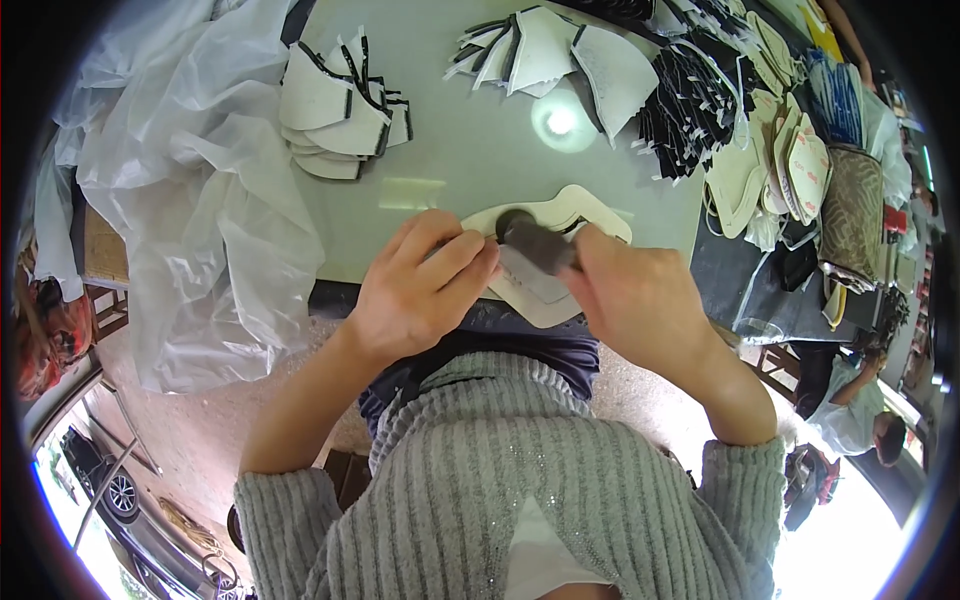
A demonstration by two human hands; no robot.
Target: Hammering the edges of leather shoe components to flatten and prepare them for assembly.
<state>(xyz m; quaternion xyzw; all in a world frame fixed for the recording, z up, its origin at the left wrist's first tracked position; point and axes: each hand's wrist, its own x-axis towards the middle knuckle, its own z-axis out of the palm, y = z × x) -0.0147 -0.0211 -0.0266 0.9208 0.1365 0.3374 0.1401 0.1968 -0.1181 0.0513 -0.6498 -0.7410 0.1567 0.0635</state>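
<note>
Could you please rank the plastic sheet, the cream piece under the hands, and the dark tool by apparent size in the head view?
1. Plastic sheet
2. Cream piece
3. Dark tool, partly hidden by the right hand

On the table (460,180), the flat cut piece (560,215) lies at centre — one stack of pieces (340,110) at ten o'clock, another (560,55) at twelve — plastic sheeting (190,200) at nine.

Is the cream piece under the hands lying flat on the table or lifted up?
Flat. The cream piece rests on the table, pressed by the left hand.
</note>
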